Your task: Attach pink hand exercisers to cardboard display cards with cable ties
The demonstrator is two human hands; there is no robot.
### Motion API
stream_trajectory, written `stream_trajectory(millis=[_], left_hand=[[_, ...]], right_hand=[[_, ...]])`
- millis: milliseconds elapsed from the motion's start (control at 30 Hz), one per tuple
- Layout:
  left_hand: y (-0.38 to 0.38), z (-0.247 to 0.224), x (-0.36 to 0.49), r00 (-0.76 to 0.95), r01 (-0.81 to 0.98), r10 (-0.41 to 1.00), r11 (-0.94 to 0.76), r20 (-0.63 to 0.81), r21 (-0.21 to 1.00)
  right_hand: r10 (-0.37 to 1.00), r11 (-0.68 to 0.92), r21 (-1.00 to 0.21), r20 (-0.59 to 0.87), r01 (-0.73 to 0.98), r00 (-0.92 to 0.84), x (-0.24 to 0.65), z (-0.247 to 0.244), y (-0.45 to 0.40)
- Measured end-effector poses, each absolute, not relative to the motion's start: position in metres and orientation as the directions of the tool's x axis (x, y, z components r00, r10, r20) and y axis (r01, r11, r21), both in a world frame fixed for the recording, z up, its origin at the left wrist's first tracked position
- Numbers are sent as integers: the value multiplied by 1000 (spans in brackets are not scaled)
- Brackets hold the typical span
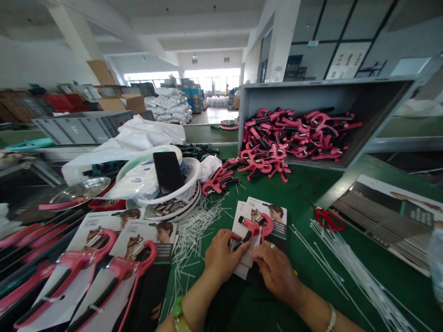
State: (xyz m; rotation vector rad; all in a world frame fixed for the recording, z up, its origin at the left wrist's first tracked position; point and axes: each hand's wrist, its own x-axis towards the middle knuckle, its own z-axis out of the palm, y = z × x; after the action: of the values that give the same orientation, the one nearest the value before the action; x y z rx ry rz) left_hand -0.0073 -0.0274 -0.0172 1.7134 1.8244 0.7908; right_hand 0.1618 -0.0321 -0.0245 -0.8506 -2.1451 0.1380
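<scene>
A pink and black hand grip strengthener (254, 225) with a metal spring lies on a printed backing card (281, 230) in front of me. Pressed over its dark handle and the card's left side, my left hand (223, 254) is closed, thumb and fingers around the handle. My right hand (275, 268), wearing a ring, pinches beside the other pink arm of the strengthener; whatever sits between those fingertips is hidden. To the left, finished-looking cards carry more strengtheners (119, 272), tied on with white bands. Loose white cable ties (353, 272) lie right of my right hand.
A grey crate (374, 90) tipped on its side spills pink strengtheners at the back right. Red-handled scissors (328, 219) and stacked cards (387, 221) are at right. A phone (168, 172) rests on bowls of springs at left, with cut tie scraps (194, 230) nearby.
</scene>
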Motion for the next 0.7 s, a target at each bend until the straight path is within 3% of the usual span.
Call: stream_trajectory(millis=[200,300,400,467,533,700], left_hand=[[-29,-12,-10,-22,721,999,-3,27,693],[-33,-12,-7,-20,768,998,-24,62,639],[-36,-14,-4,-11,812,995,-49,100,582],[-37,-14,-2,1,831,993,-67,119,553],[-38,-15,0,5,841,992,-72,125,536],[-37,-19,-4,10,806,994,-71,108,588]], right_hand=[[642,750,-346,587,563,-494,156,-24,-41],[673,736,-406,532,542,-514,169,-18,-39],[806,535,-422,514,732,-293,214,-8,-15],[907,245,-294,406,924,-111,255,-1,10],[984,-5,-62,177,998,16,295,5,36],[995,-96,-9,23,995,96,336,0,70]])
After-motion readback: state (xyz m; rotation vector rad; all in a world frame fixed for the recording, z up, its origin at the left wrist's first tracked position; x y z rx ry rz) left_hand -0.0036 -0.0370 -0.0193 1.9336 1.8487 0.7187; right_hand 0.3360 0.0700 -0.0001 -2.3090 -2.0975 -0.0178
